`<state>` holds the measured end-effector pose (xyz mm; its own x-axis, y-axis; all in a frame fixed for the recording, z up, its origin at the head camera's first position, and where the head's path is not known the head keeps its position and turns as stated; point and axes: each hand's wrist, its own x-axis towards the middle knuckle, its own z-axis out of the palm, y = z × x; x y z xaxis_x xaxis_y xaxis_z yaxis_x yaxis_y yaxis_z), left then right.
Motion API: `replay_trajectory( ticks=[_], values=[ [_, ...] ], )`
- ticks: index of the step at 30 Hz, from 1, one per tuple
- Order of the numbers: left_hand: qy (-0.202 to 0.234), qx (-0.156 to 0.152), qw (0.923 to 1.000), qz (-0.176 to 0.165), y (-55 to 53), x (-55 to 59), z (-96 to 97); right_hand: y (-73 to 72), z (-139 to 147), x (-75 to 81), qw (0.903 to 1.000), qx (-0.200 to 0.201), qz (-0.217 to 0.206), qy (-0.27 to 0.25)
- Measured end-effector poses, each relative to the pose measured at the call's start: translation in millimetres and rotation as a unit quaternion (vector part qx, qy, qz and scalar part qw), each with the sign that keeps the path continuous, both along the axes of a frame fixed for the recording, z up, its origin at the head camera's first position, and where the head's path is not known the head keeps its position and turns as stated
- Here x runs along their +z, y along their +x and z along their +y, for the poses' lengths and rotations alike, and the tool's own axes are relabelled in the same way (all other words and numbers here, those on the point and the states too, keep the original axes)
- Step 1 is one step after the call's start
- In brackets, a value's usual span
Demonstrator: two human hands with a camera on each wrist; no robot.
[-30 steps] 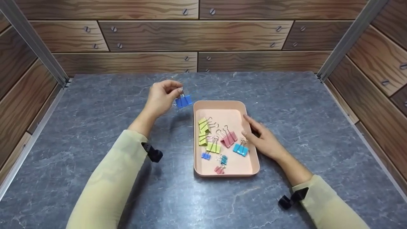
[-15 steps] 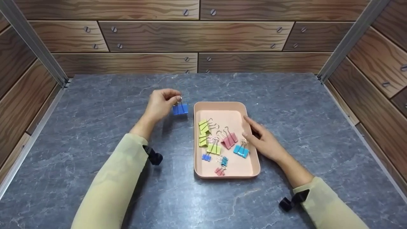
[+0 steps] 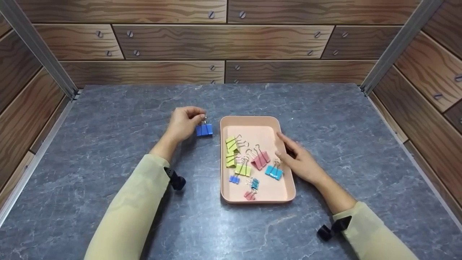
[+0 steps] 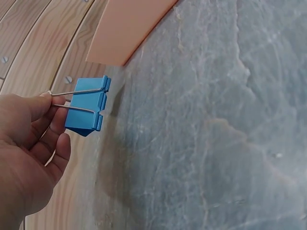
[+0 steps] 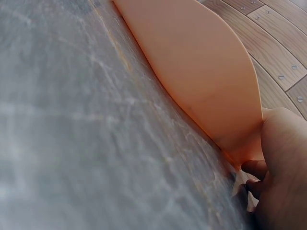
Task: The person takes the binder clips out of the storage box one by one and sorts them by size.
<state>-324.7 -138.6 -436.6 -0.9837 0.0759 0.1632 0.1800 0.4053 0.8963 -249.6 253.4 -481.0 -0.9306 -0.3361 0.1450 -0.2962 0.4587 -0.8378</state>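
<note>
My left hand pinches the wire handles of a large blue binder clip between thumb and fingers. The clip hangs with its blue body downward, left of the tray and low over the table; in the left wrist view the same binder clip shows both handles together in the fingertips. My right hand holds the right wall of the pink tray, thumb over the rim and fingers along the outside. In the right wrist view, that hand grips the wall at the tray's corner.
Inside the tray lie several green binder clips, a large pink one, a light-blue one, and small blue, teal and pink ones. Wood-patterned panels wall in the grey marbled table.
My left hand has lowered the blue binder clip toward the table, bringing it slightly nearer me. The right hand has stayed on the tray, and the clips inside lie as before.
</note>
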Motion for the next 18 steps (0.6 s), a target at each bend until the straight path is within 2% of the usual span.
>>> replay_trajectory(
  ticks=[8,18],
  values=[
    [-0.016,0.01,0.9998,-0.007,-1.7,-7.7,-1.1,-0.9,-1.0,-1.0,0.9995,0.018,-0.003,-0.026],
    [-0.019,0.009,0.9997,-0.013,-1.9,-10.2,-1.2,1.1,0.7,-0.9,0.9999,0.005,0.002,-0.014]
  ],
)
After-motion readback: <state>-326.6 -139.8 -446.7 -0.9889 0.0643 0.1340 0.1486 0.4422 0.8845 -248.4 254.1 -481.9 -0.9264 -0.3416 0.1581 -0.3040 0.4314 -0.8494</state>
